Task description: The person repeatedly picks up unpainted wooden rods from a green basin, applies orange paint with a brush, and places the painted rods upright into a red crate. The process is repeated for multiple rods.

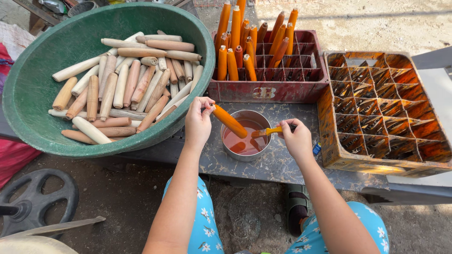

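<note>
Sunlit dirt ground (122, 188); dark marbled bench (278, 160); outdoors.

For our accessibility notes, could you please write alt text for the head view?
Left hand holds an orange handle over a paint tin; right hand holds a brush. A green basin holds bare handles.

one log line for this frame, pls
left hand: holds orange-coated wooden handle over paint tin | right hand: holds brush at tin | green basin: bare handles | red crate: coated handles upright
</note>
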